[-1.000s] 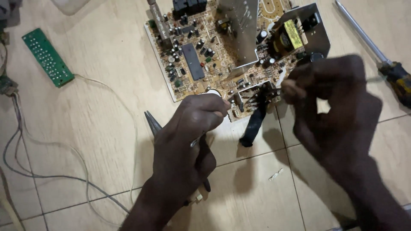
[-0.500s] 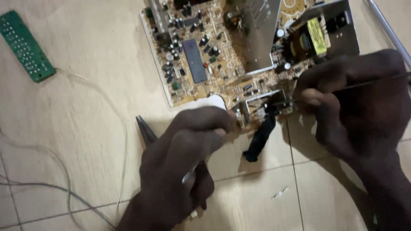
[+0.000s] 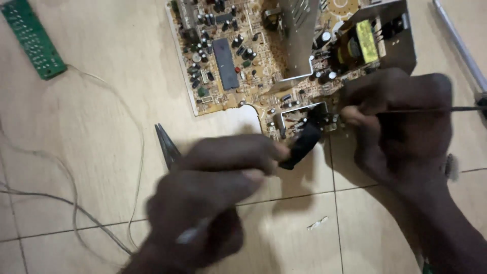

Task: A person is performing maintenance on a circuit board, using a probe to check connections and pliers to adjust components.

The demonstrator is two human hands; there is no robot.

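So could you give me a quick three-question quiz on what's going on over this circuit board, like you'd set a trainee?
1. True or false: the large circuit board lies on a tiled floor.
2. Which hand holds the thin dark rod that runs off the picture's right edge?
A. left hand
B. right hand
C. neither
3. What small item lies at the top left, apart from the main board?

Key:
1. True.
2. B: the right hand pinches the thin rod, its fingers at the board's lower edge; the left hand is blurred, near the needle-nose pliers.
3. A small green circuit board.
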